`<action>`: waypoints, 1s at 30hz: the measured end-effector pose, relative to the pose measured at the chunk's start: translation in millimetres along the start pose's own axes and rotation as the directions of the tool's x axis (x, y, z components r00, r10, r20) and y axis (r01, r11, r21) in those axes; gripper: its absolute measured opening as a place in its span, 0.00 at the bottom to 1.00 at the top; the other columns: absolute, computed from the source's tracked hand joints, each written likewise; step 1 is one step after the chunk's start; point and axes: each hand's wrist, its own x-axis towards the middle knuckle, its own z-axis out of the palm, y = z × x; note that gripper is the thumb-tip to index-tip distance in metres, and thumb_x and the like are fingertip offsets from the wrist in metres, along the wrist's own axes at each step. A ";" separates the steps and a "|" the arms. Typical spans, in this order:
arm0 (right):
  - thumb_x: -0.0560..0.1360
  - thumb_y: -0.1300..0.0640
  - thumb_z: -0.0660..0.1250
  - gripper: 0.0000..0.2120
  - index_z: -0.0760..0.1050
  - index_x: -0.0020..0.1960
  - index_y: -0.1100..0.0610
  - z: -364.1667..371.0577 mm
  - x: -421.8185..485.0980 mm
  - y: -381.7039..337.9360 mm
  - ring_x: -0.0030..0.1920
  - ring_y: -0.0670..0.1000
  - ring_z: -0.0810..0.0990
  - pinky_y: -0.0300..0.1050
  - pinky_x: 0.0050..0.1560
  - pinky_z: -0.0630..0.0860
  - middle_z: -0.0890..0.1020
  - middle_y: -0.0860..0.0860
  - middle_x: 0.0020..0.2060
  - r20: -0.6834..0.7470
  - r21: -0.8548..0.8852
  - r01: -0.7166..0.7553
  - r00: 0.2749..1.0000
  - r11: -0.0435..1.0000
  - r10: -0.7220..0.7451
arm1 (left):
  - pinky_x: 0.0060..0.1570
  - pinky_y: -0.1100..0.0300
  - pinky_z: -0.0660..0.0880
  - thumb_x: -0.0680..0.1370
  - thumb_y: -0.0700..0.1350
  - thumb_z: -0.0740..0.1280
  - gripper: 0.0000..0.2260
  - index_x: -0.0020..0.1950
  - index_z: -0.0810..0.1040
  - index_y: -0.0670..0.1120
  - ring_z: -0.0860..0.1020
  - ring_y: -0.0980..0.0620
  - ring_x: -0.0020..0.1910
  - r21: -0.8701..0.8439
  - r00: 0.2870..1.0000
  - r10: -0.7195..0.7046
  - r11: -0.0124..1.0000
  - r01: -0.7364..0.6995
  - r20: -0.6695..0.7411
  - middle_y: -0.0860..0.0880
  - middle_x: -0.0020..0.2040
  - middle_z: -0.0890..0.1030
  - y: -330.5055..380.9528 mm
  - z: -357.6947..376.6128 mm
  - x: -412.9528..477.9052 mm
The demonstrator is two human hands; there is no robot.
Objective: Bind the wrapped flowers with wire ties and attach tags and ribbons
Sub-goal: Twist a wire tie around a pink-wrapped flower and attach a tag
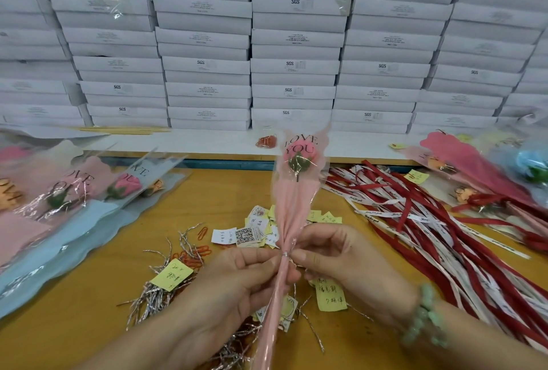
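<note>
While the grip of the left hand (pixel 243 274) clamps the wrapped flower (pixel 292 206) upright above the surface (pixel 83 331) and the right hand (pixel 341 260) pinches the wire tie (pixel 285 254) at its neck, a loose twist may free the wrap.

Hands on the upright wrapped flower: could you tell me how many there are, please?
2: the left hand pinches the wrapped flower just left of its wire tie, the right hand just right of it. No others show.
</note>
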 end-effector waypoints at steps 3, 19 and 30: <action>0.67 0.60 0.73 0.05 0.84 0.42 0.52 -0.1 0.0 0.4 0.38 0.45 0.81 0.36 0.36 0.77 0.84 0.52 0.41 0.000 -0.031 0.010 1.000 0.999 -0.010 | 0.30 0.63 0.79 0.68 0.33 0.68 0.07 0.41 0.85 0.34 0.84 0.49 0.33 -0.013 1.000 -0.021 1.000 0.021 0.011 0.36 0.39 0.83 0.3 1.0 0.9; 0.72 0.66 0.71 0.06 0.83 0.44 0.57 0.8 0.3 0.8 0.37 0.45 0.80 0.36 0.35 0.77 0.84 0.52 0.39 -0.024 -0.153 0.045 0.998 0.987 -0.049 | 0.28 0.62 0.77 0.65 0.34 0.71 0.14 0.50 0.75 0.37 0.80 0.49 0.29 -0.001 0.995 0.094 0.996 -0.094 -0.036 0.39 0.34 0.80 1.6 5.4 -3.3; 0.76 0.66 0.68 0.09 0.80 0.42 0.53 0.7 0.8 0.9 0.40 0.45 0.80 0.38 0.39 0.77 0.82 0.48 0.37 0.046 -0.232 0.078 0.997 0.970 -0.070 | 0.40 0.59 0.81 0.75 0.32 0.69 0.08 0.42 0.80 0.45 0.85 0.42 0.42 0.420 0.920 0.392 0.835 -0.354 -0.003 0.43 0.45 0.84 1.3 4.7 -5.4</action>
